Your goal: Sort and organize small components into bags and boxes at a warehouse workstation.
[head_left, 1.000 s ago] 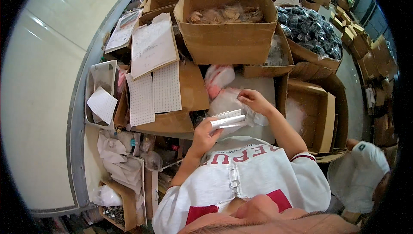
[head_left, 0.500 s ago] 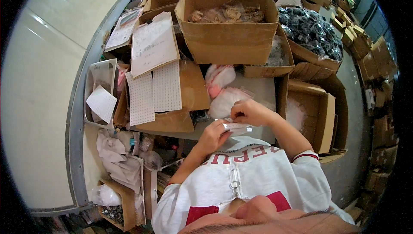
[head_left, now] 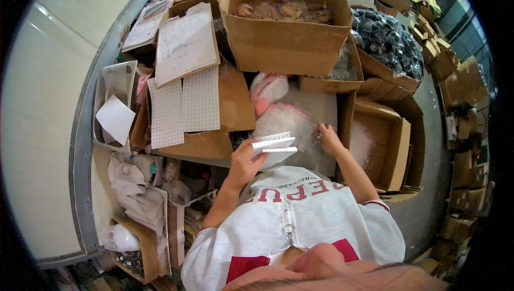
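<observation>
Hands mid-sorting: left hand grips a small stack of white cards near the chest; right hand, fingers spread, touches clear plastic bags just beyond; nothing visibly bagged yet.

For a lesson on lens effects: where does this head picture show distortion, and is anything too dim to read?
Head view: straight edges of the pale wall panel bow toward the rim; black corners frame the circle; boxes at far right sit dim; left hand and white sheets stay evenly lit.
</observation>
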`<state>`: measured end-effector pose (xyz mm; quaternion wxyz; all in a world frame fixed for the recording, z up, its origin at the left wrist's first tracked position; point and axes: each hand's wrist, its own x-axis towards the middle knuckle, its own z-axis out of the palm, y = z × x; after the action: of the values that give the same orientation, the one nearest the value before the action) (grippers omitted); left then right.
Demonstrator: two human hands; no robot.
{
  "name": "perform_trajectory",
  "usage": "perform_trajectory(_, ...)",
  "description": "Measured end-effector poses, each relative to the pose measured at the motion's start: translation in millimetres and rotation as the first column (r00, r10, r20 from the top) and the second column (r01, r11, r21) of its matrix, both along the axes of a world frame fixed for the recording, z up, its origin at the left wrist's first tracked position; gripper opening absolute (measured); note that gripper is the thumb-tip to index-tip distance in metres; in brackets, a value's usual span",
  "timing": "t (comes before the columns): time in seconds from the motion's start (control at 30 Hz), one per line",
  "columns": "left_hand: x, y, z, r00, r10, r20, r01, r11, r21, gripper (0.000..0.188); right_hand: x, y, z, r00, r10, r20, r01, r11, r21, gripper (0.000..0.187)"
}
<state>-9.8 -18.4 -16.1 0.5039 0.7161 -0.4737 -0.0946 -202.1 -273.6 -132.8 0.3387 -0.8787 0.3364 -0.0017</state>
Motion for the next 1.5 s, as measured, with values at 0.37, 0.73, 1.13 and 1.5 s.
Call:
perform_trajectory(0.37,-2,-2,5,0.999,0.046,-0.02,-0.047,0.996,-0.069,0.029,26,-4,-34,0.995,0.098,0.001,-0.097,0.992,0.078,0.026)
perform_trajectory(0.73,3,8,6,0.996,0.079,-0.036,-0.082,0.993,-0.086,0.026,62,3,-59,0.96,0.242,-0.144,-0.265,0.949,-0.169,0.021)
perform_trajectory(1.13,4,20,-1,0.986,0.162,-0.029,-0.164,0.983,-0.084,0.026,21,-36,-12,0.97,-0.218,-0.107,0.178,0.937,-0.301,0.048)
perform_trajectory(1.5,3,7,0,0.99,0.105,-0.094,-0.114,0.989,-0.096,0.025,32,-8,-34,0.99,-0.137,-0.023,0.132,0.981,-0.142,0.036)
